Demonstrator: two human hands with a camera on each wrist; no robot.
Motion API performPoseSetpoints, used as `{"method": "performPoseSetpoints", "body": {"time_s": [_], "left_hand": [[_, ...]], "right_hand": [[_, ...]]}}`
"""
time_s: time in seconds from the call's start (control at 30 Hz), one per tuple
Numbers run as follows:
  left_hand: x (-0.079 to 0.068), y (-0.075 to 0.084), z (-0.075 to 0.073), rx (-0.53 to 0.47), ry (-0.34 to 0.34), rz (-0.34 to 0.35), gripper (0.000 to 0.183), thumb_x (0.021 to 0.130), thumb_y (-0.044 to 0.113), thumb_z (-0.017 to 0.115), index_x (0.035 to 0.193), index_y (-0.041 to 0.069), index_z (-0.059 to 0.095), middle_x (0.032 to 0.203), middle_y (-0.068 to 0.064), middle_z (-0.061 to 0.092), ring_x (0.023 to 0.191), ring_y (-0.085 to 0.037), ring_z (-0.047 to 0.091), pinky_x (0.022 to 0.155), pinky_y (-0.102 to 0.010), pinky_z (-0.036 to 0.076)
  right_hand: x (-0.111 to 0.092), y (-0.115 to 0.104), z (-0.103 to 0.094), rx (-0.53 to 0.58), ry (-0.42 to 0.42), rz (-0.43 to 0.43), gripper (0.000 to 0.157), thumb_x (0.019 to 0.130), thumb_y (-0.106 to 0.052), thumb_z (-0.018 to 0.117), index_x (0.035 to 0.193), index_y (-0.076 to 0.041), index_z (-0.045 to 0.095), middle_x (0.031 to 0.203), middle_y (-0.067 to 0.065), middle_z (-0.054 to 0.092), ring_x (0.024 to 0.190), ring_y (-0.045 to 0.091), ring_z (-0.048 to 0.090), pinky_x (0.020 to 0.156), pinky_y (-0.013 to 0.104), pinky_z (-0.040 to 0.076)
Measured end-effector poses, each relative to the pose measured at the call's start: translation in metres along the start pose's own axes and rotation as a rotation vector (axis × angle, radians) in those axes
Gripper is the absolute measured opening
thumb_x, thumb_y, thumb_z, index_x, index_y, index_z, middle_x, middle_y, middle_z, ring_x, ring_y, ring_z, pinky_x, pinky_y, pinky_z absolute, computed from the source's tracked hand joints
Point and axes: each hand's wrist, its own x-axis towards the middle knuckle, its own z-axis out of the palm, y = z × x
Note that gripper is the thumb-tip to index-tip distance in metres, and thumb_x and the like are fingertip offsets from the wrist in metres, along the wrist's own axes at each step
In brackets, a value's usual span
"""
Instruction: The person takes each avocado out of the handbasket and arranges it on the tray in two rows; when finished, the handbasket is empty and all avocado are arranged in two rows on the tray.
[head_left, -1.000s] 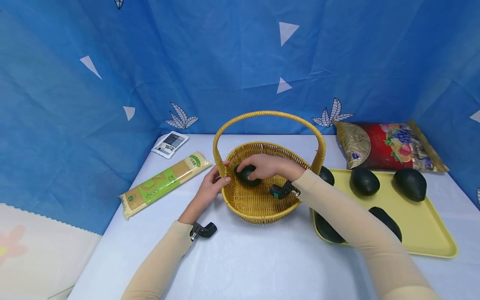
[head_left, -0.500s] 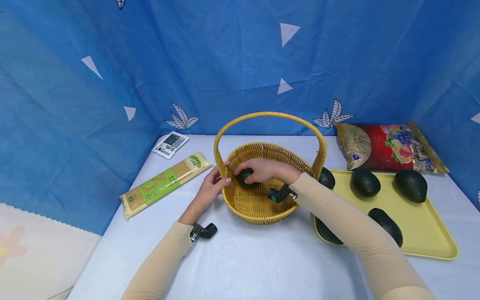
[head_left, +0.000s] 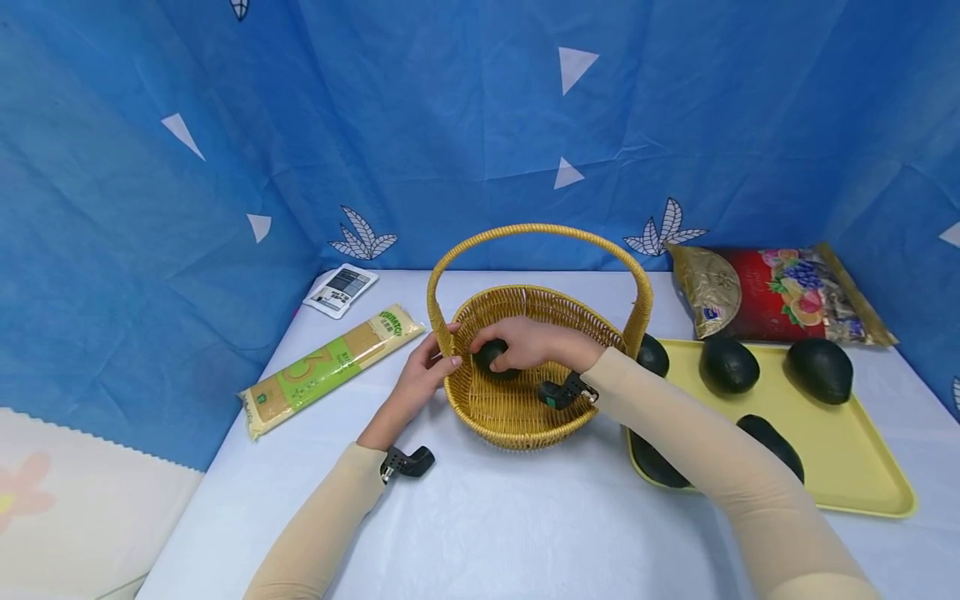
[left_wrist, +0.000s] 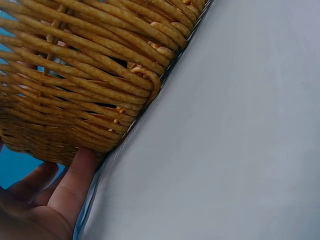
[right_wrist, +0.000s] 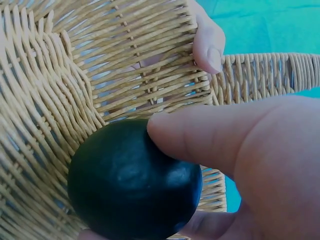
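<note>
My right hand (head_left: 528, 343) is inside the yellow wicker basket (head_left: 525, 433), holding a dark green avocado (head_left: 491, 358) near the basket's left wall. In the right wrist view the thumb lies over the top of the avocado (right_wrist: 132, 185), and fingertips show beneath it. My left hand (head_left: 423, 371) grips the basket's left rim beside the foot of the handle, its thumb over the edge. The left wrist view shows fingers (left_wrist: 75, 185) against the outer weave. The basket stands upright on the white table.
A yellow tray (head_left: 847, 467) with several more avocados (head_left: 730, 365) lies at the right, partly behind my right forearm. Behind it rests a red and gold bag (head_left: 780, 292). A noodle-like packet (head_left: 330, 367) and a small white pouch (head_left: 341, 290) lie left of the basket.
My right hand and the avocado have shifted slightly lower in the basket. The left hand keeps its place on the rim.
</note>
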Motion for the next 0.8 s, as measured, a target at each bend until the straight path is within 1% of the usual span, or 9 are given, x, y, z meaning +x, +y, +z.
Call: {"method": "performPoseSetpoints", "body": {"time_s": [0.1, 0.23, 0.3, 0.5, 0.67, 0.8], "left_hand": [[0.001, -0.001, 0.0, -0.009, 0.0, 0.001, 0.057, 0.099, 0.014, 0.057, 0.153, 0.015, 0.042, 0.153, -0.023, 0.047, 0.135, -0.044, 0.054, 0.096, -0.04, 0.059], [0.001, -0.002, 0.0, -0.003, 0.001, 0.01, 0.056, 0.099, 0.014, 0.057, 0.153, 0.015, 0.043, 0.154, -0.023, 0.045, 0.137, -0.044, 0.052, 0.098, -0.04, 0.058], [0.001, -0.002, 0.0, 0.001, 0.002, 0.017, 0.056, 0.099, 0.015, 0.057, 0.153, 0.014, 0.043, 0.155, -0.023, 0.044, 0.137, -0.044, 0.052, 0.1, -0.041, 0.058], [0.001, -0.002, 0.0, -0.001, 0.007, 0.019, 0.057, 0.098, 0.015, 0.058, 0.153, 0.015, 0.043, 0.154, -0.023, 0.046, 0.136, -0.044, 0.053, 0.1, -0.045, 0.057], [0.001, -0.002, 0.0, 0.009, 0.008, 0.014, 0.056, 0.098, 0.016, 0.058, 0.153, 0.017, 0.044, 0.154, -0.021, 0.046, 0.137, -0.043, 0.052, 0.102, -0.046, 0.056], [0.001, -0.002, 0.0, 0.003, 0.006, 0.008, 0.057, 0.098, 0.016, 0.058, 0.153, 0.018, 0.044, 0.154, -0.021, 0.045, 0.137, -0.044, 0.052, 0.101, -0.048, 0.056]], "right_hand": [[-0.004, -0.001, 0.0, 0.002, -0.01, 0.013, 0.045, 0.098, -0.016, 0.064, 0.142, -0.016, 0.06, 0.145, 0.012, 0.058, 0.124, 0.029, 0.058, 0.1, 0.043, 0.052], [-0.012, -0.004, -0.003, -0.02, 0.0, 0.006, 0.045, 0.098, -0.017, 0.064, 0.143, -0.015, 0.06, 0.146, 0.011, 0.058, 0.13, 0.03, 0.056, 0.105, 0.046, 0.05], [-0.017, -0.007, -0.005, -0.031, 0.008, 0.002, 0.044, 0.098, -0.018, 0.064, 0.143, -0.015, 0.06, 0.145, 0.012, 0.059, 0.129, 0.031, 0.057, 0.104, 0.046, 0.05], [-0.036, -0.016, -0.012, -0.043, 0.02, -0.015, 0.045, 0.099, -0.018, 0.063, 0.144, -0.014, 0.059, 0.142, 0.011, 0.061, 0.12, 0.028, 0.059, 0.097, 0.042, 0.053], [-0.056, -0.021, -0.016, -0.017, 0.068, -0.011, 0.046, 0.099, -0.019, 0.063, 0.144, -0.016, 0.058, 0.142, 0.011, 0.06, 0.121, 0.028, 0.059, 0.095, 0.043, 0.054], [-0.075, -0.023, -0.016, 0.006, 0.123, 0.009, 0.045, 0.098, -0.02, 0.065, 0.143, -0.02, 0.06, 0.141, 0.012, 0.06, 0.12, 0.029, 0.058, 0.095, 0.045, 0.054]]}}
